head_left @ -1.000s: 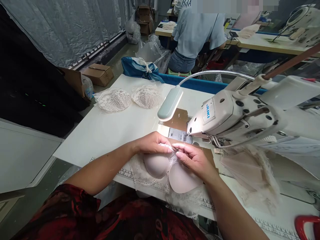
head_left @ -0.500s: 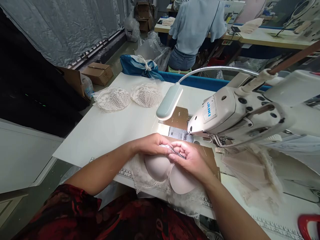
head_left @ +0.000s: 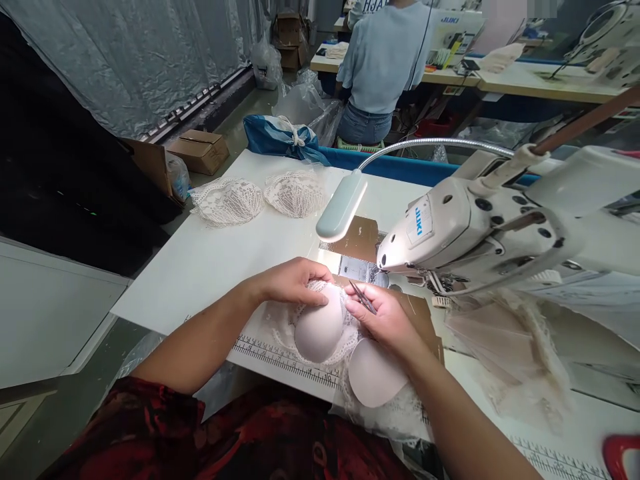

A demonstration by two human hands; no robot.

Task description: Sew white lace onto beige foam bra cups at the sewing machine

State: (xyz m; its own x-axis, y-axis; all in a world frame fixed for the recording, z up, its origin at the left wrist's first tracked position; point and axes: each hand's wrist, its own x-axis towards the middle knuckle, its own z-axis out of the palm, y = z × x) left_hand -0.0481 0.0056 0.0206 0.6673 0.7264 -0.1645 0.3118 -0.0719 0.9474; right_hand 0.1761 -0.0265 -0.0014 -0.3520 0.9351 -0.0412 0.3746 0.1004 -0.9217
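A pale bra with smooth moulded cups [head_left: 320, 333] and lace edging lies in front of me, partly over the table's front edge. My left hand [head_left: 299, 281] pinches the top edge of the left cup, thumb on its inner face. In the curled fingers of my right hand [head_left: 383, 313] are slim thread snips [head_left: 364, 297], points up and to the left. Its thumb and fingertips also rest by the lace between the cups. The other cup [head_left: 376, 373] hangs lower, below my right hand; my wrist covers part of its edge.
A sewing machine [head_left: 450, 230] stands right of my hands, its needle plate [head_left: 356, 268] just beyond them. A lamp [head_left: 341, 207] overhangs the table. Lace cups [head_left: 227, 201] lie at the back left, sheer fabric [head_left: 505, 347] at right. Another person [head_left: 385, 60] sits ahead.
My hands have moved apart from their close pinch at the centre. The left cup is lifted and turned up more; the snips now point up, clear of the lace.
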